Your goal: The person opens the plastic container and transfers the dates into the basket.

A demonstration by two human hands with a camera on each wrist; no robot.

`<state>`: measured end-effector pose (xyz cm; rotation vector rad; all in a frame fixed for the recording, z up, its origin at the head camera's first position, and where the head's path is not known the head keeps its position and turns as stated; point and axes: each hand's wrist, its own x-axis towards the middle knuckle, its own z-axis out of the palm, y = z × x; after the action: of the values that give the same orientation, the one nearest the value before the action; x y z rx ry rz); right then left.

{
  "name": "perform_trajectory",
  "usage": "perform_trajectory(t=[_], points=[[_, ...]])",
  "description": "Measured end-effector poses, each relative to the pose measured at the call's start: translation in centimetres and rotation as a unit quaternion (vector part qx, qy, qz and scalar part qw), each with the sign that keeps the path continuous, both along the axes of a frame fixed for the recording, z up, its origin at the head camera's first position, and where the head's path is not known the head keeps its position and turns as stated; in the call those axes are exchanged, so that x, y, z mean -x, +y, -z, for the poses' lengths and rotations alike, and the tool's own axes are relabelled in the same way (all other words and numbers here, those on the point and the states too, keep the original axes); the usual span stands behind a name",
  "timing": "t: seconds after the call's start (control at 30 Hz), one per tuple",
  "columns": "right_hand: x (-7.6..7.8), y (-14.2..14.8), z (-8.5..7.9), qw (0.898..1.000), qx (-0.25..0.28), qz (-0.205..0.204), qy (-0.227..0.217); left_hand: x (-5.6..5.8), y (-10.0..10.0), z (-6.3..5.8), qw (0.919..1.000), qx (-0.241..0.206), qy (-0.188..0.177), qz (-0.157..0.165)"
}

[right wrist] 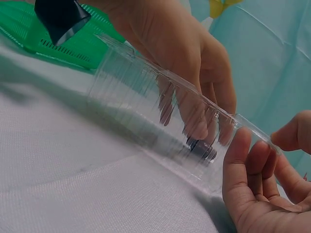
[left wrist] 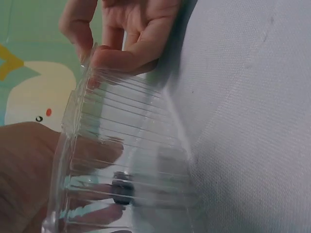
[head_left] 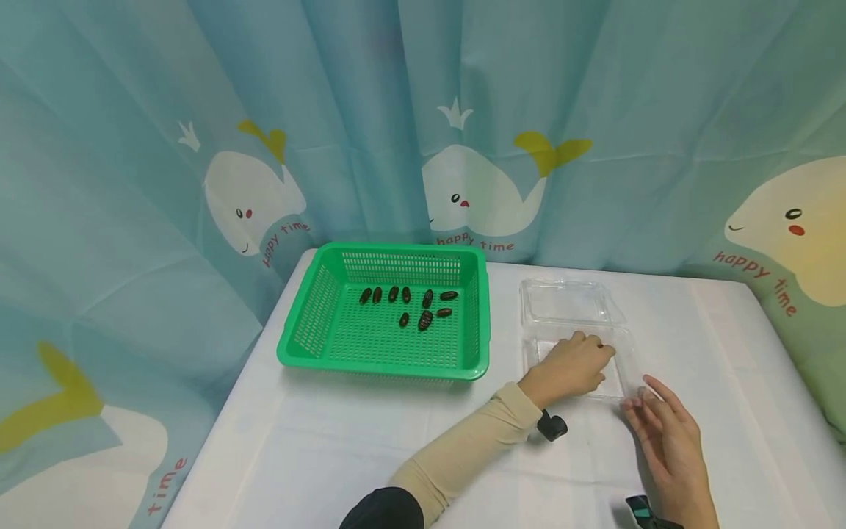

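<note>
A clear plastic clamshell box [head_left: 615, 397] lies on the table with its hinged lid [head_left: 565, 301] folded back, away from me. My left hand [head_left: 573, 367] reaches down into the base, fingers bent. At its fingertips, near the box floor, is a small dark, glossy, banded oval piece [right wrist: 201, 148], which the fingers seem to pinch; the clear wall blurs the contact. My right hand [head_left: 667, 433] pinches the near right corner of the box rim between thumb and fingers, plainly seen in the right wrist view. In the left wrist view the dark piece [left wrist: 122, 188] shows through the ribbed side.
A green perforated basket [head_left: 390, 366] stands left of the box. Several dark brown, beetle-like oval pieces [head_left: 425, 320] lie in it. Both stand on a white cloth-covered table [head_left: 357, 441]. A blue whale-print curtain [head_left: 370, 132] hangs behind.
</note>
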<state>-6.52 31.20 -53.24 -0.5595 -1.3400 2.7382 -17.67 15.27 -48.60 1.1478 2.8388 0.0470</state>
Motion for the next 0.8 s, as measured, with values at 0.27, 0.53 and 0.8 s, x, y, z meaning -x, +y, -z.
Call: perform_trajectory(t=[0.27,0.53,0.8], points=[[0.0,-0.1,0.1,1.000,0.001,-0.002,0.014,0.0,0.1,0.1,0.9996,-0.026,-0.008,-0.007],[-0.2,0.0,0.2,1.000,0.010,-0.002,0.027,-0.4,0.8,0.6,0.9985,-0.032,0.041,-0.015],[0.0,0.0,0.3,1.000,-0.003,-0.002,0.025,-0.4,0.6,1.3,0.9976,-0.007,0.067,-0.019]])
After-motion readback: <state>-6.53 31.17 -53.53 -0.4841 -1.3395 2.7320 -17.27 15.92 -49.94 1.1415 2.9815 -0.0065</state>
